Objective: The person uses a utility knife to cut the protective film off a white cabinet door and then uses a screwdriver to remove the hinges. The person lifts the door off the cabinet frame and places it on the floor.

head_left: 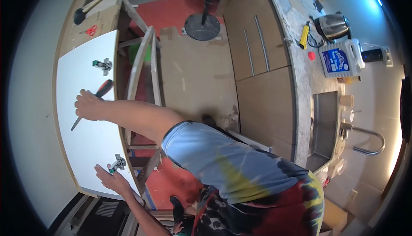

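A white cabinet door panel (pixel 81 152) lies flat on the left, with two metal concealed hinges fixed along its right side. My right hand (pixel 90 105) reaches across it, fingers curled over the middle of a file (pixel 104 88) that has a black and red handle. The tapered dark blade sticks out below the hand, toward the panel's left edge. The upper hinge (pixel 103 66) sits just beyond the file's handle. Beside the lower hinge (pixel 118 164), my left hand (pixel 112 181) is open with its fingers spread over the panel; whether it touches the hinge I cannot tell.
A mallet (pixel 96 4) and red scissors (pixel 91 30) lie beyond the panel. Wooden frame legs (pixel 139 62) stand beside it. Across the floor, a counter (pixel 302 86) holds a yellow cutter (pixel 304 36), a kettle (pixel 332 26), a white jug (pixel 342 59) and a sink (pixel 324 124). A fan base (pixel 201 27) stands far off.
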Motion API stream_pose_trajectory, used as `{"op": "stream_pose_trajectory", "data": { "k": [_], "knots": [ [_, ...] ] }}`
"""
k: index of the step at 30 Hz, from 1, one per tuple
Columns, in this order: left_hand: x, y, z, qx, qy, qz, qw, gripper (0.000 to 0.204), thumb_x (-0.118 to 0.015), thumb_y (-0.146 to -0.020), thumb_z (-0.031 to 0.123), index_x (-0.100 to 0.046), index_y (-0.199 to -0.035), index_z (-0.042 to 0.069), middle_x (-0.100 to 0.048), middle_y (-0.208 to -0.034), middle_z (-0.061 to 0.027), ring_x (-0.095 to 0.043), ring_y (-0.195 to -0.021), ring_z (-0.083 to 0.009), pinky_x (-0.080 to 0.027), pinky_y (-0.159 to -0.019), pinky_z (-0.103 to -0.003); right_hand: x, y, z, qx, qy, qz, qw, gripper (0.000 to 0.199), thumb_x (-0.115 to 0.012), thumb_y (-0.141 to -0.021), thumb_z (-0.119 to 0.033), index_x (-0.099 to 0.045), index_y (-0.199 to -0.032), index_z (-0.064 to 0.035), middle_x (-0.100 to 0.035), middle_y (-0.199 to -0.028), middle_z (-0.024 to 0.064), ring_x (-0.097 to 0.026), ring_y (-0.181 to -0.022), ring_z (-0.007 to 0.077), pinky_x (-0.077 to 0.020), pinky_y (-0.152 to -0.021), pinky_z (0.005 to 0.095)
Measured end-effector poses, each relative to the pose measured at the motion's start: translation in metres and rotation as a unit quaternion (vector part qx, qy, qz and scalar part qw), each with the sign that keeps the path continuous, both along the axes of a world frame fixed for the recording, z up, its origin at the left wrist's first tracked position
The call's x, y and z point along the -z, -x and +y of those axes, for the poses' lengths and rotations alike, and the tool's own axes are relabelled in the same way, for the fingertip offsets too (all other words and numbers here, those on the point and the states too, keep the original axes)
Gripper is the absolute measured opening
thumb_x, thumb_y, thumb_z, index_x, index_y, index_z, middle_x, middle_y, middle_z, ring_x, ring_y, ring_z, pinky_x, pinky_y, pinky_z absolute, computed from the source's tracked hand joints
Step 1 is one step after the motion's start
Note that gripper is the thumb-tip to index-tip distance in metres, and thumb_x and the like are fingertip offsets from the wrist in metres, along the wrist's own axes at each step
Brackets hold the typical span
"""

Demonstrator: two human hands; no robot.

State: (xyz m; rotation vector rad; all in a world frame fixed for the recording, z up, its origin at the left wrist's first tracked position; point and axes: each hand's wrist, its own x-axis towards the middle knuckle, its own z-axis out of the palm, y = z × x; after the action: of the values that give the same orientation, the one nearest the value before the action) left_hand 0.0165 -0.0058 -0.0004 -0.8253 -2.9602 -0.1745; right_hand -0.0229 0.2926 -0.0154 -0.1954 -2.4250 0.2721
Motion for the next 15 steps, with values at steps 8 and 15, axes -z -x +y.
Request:
{"op": "stream_pose_trajectory", "data": {
  "k": [8, 15],
  "knots": [
    [0.017, 0.012, -0.019, 0.013, -0.015, 0.025, 0.999, 0.058, -0.042, -0.097, 0.021, -0.036, -0.153, 0.004, -0.036, -0.158, -0.0167, -0.028, -0.148, -0.0385, -0.020, -0.118, -0.053, 0.002, -0.309, 0.085, 0.176, 0.072, 0.101, 0.977, 0.013, -0.065, -0.083, -0.013, -0.065, -0.093, -0.0040, -0.064, -0.086, 0.0136, -0.064, -0.083, 0.0304, -0.0551, -0.073, 0.0431],
    [0.031, 0.025, -0.042, 0.089, -0.037, 0.044, 0.994, 0.051, -0.045, -0.098, 0.009, -0.038, -0.146, -0.009, -0.039, -0.152, -0.0270, -0.033, -0.144, -0.0399, -0.030, -0.117, -0.052, 0.019, -0.709, 0.319, 0.794, -0.062, -0.179, 0.577, 0.032, -0.063, -0.087, -0.031, -0.067, -0.099, -0.0018, -0.068, -0.103, 0.0208, -0.067, -0.094, 0.0362, -0.0525, -0.079, 0.0463]
  ]
}}
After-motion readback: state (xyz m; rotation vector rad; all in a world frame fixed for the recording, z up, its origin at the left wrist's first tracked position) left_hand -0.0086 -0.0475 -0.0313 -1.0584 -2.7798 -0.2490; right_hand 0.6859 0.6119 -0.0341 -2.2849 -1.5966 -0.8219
